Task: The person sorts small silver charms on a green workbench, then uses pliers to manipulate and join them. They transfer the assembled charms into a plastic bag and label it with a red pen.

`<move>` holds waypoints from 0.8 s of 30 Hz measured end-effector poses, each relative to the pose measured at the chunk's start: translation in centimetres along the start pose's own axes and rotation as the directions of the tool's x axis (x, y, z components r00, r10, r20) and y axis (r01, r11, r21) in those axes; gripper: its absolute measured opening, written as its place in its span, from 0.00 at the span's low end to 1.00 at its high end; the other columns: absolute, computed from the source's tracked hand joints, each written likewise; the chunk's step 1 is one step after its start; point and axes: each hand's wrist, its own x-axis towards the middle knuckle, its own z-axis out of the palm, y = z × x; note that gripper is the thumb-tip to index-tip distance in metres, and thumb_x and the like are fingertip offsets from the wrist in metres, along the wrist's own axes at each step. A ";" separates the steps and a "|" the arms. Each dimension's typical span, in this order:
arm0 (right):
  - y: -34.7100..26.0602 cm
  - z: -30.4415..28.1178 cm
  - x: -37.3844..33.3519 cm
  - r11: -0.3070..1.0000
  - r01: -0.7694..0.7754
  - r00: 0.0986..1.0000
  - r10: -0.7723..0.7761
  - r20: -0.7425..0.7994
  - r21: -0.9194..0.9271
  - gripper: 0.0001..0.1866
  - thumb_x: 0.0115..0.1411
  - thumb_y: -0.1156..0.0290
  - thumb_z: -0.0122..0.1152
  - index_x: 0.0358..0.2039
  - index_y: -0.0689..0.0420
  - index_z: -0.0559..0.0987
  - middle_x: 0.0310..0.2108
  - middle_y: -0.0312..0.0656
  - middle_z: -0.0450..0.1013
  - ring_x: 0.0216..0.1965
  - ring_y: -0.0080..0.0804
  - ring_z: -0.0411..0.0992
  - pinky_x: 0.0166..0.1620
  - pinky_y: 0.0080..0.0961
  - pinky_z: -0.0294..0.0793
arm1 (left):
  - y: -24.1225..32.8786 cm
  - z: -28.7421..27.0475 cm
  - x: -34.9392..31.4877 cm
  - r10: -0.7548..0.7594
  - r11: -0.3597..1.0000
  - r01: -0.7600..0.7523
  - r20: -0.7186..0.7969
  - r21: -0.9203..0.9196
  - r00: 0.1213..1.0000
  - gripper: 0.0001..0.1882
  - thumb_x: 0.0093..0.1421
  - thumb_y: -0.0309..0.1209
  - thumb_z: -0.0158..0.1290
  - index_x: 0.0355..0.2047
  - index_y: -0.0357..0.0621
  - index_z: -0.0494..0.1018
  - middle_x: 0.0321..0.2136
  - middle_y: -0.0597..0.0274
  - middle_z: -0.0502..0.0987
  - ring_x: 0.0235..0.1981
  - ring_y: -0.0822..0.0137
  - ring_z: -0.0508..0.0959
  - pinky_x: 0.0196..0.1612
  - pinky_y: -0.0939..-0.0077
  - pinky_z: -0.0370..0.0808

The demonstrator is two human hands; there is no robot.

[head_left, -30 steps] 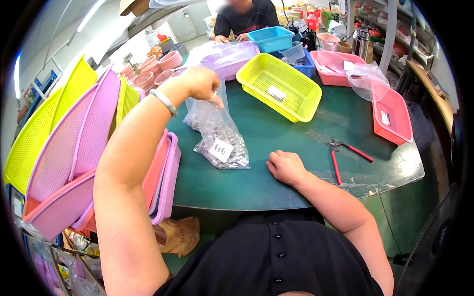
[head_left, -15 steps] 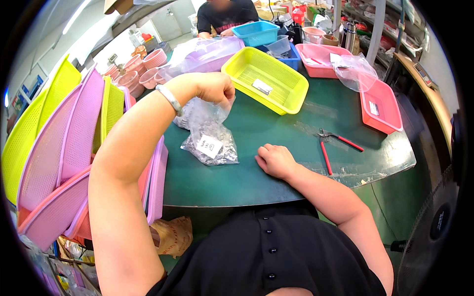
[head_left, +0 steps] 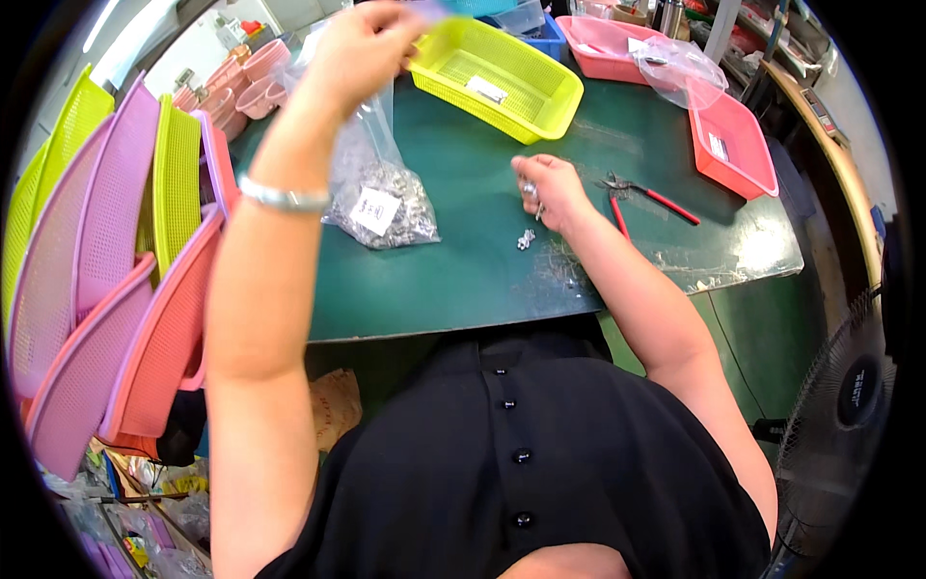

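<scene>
My left hand (head_left: 371,48) is raised near the top edge, smeared by motion, its fingertips beside a blurred purple thing (head_left: 429,10); whether they grip it I cannot tell. Below that hand lies a clear plastic bag (head_left: 410,217) with a white label, full of small silvery metal parts. My right hand (head_left: 552,188) is half curled just above the table, small silver metal parts (head_left: 530,189) between its fingers. A little cluster of the same parts (head_left: 526,239) rests on the green tabletop beside it. Red-handled pliers (head_left: 646,196) lie opened to the right of that hand.
A yellow-green basket (head_left: 540,106) stands behind my right hand. Farther right are pink trays (head_left: 743,164) with a crumpled clear bag (head_left: 680,68). Stacked purple, green and coral baskets (head_left: 116,203) crowd the left side. A black fan (head_left: 854,396) is at the lower right.
The view has tipped downward. My left hand has left the bag and moved up and away. My right hand has lifted and turned, showing silver parts in its fingers and a cluster on the table.
</scene>
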 end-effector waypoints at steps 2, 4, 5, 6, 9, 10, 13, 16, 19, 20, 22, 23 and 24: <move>-0.9 -0.5 -0.1 0.976 -0.054 0.998 0.045 0.046 0.211 0.07 0.55 0.70 0.60 0.26 0.56 0.70 0.15 0.32 0.62 0.11 0.18 0.55 0.15 0.19 0.53 | -0.6 4.2 -4.8 -0.226 0.846 0.235 0.076 -0.478 0.971 0.11 0.61 0.36 0.49 0.35 0.41 0.73 0.28 0.65 0.75 0.31 0.72 0.75 0.34 0.75 0.73; -2.0 0.5 -0.8 0.976 -0.011 0.996 -0.009 0.089 0.218 0.07 0.55 0.70 0.59 0.26 0.56 0.70 0.15 0.32 0.62 0.11 0.18 0.55 0.15 0.19 0.53 | -2.7 8.9 -10.0 -0.508 0.582 0.513 0.210 -0.631 0.835 0.12 0.60 0.38 0.51 0.35 0.41 0.72 0.29 0.63 0.75 0.30 0.72 0.74 0.33 0.73 0.73; -2.2 1.0 -1.2 0.974 0.014 0.994 -0.037 0.099 0.227 0.06 0.55 0.70 0.59 0.26 0.56 0.70 0.15 0.32 0.62 0.11 0.18 0.55 0.15 0.19 0.53 | -3.5 11.4 -12.0 -0.633 0.551 0.620 0.204 -0.559 0.746 0.14 0.59 0.40 0.52 0.37 0.43 0.72 0.29 0.63 0.74 0.29 0.71 0.73 0.33 0.73 0.73; -2.5 1.4 -1.8 0.982 0.041 0.994 -0.059 0.090 0.182 0.06 0.55 0.70 0.58 0.27 0.55 0.71 0.15 0.32 0.62 0.11 0.18 0.55 0.15 0.19 0.54 | -4.5 13.3 -13.4 -0.634 0.657 0.663 0.213 -0.359 0.743 0.18 0.57 0.42 0.54 0.40 0.41 0.72 0.30 0.62 0.73 0.30 0.70 0.73 0.32 0.73 0.73; -3.0 0.7 -1.9 0.975 0.023 0.994 -0.047 0.104 0.222 0.05 0.55 0.71 0.58 0.28 0.55 0.71 0.16 0.32 0.63 0.11 0.19 0.55 0.15 0.19 0.55 | -4.6 16.4 -14.4 -0.206 0.946 0.184 0.055 0.268 0.977 0.18 0.53 0.38 0.56 0.37 0.36 0.72 0.31 0.53 0.73 0.33 0.58 0.74 0.36 0.66 0.72; -2.8 0.0 -1.6 0.963 -0.011 0.995 -0.018 0.102 0.270 0.06 0.57 0.69 0.56 0.28 0.56 0.70 0.16 0.33 0.63 0.12 0.20 0.56 0.16 0.19 0.55 | -4.5 17.1 -14.2 -0.188 0.936 0.152 0.087 0.319 0.978 0.16 0.52 0.38 0.56 0.35 0.37 0.72 0.31 0.52 0.73 0.33 0.56 0.74 0.37 0.65 0.72; -2.2 -1.1 -2.3 0.926 -0.106 0.994 0.096 0.044 0.363 0.09 0.59 0.66 0.54 0.27 0.57 0.69 0.16 0.34 0.63 0.12 0.21 0.56 0.16 0.20 0.55 | -4.8 18.1 -13.7 -0.147 0.910 0.073 0.154 0.407 0.977 0.13 0.51 0.36 0.56 0.28 0.39 0.71 0.32 0.51 0.73 0.34 0.51 0.73 0.38 0.63 0.71; -1.8 -1.4 -2.8 0.883 -0.146 0.989 0.123 0.079 0.446 0.10 0.60 0.64 0.53 0.27 0.58 0.69 0.15 0.35 0.63 0.12 0.23 0.56 0.15 0.22 0.55 | -5.0 18.0 -13.5 -0.131 0.952 0.091 0.120 0.292 0.984 0.09 0.52 0.33 0.53 0.24 0.39 0.70 0.31 0.51 0.73 0.33 0.53 0.74 0.35 0.63 0.71; -1.4 -0.4 -3.5 0.861 -0.109 0.993 0.072 0.094 0.498 0.11 0.60 0.64 0.53 0.27 0.57 0.69 0.15 0.36 0.63 0.12 0.24 0.56 0.15 0.22 0.56 | -5.5 17.4 -13.2 -0.644 0.300 0.561 0.270 -0.771 0.715 0.06 0.50 0.25 0.50 0.29 0.36 0.67 0.31 0.51 0.73 0.31 0.53 0.75 0.35 0.59 0.76; -1.2 0.3 -3.8 0.857 -0.087 0.995 0.046 0.093 0.508 0.11 0.60 0.64 0.53 0.27 0.57 0.69 0.15 0.36 0.63 0.12 0.24 0.57 0.16 0.22 0.56 | -5.6 17.3 -13.5 -0.644 0.189 0.489 0.269 -0.852 0.717 0.10 0.54 0.27 0.46 0.35 0.34 0.66 0.35 0.47 0.72 0.34 0.51 0.74 0.42 0.56 0.75; -0.8 2.2 -4.5 0.879 0.032 0.999 -0.038 0.004 0.476 0.11 0.59 0.65 0.55 0.26 0.57 0.70 0.15 0.37 0.64 0.12 0.24 0.58 0.16 0.23 0.58 | -5.7 17.6 -13.8 -0.570 -0.156 0.401 0.414 -0.903 0.710 0.13 0.57 0.31 0.41 0.38 0.34 0.66 0.38 0.46 0.71 0.38 0.50 0.73 0.48 0.55 0.71; -0.6 3.1 -4.7 0.885 0.090 0.996 -0.082 -0.038 0.456 0.10 0.58 0.65 0.55 0.25 0.57 0.70 0.15 0.37 0.65 0.13 0.24 0.59 0.16 0.23 0.59 | -5.6 17.7 -14.0 -0.513 -0.326 0.347 0.473 -0.879 0.716 0.15 0.59 0.32 0.39 0.39 0.34 0.66 0.39 0.45 0.71 0.40 0.50 0.72 0.50 0.55 0.70; 0.3 3.6 -4.2 0.918 0.232 0.972 -0.211 -0.099 0.321 0.10 0.58 0.65 0.55 0.26 0.58 0.71 0.19 0.37 0.67 0.16 0.26 0.63 0.20 0.23 0.64 | -4.3 17.3 -14.1 -0.521 -0.374 0.370 0.523 -0.850 0.675 0.21 0.63 0.39 0.32 0.45 0.35 0.65 0.43 0.46 0.70 0.48 0.49 0.69 0.56 0.52 0.63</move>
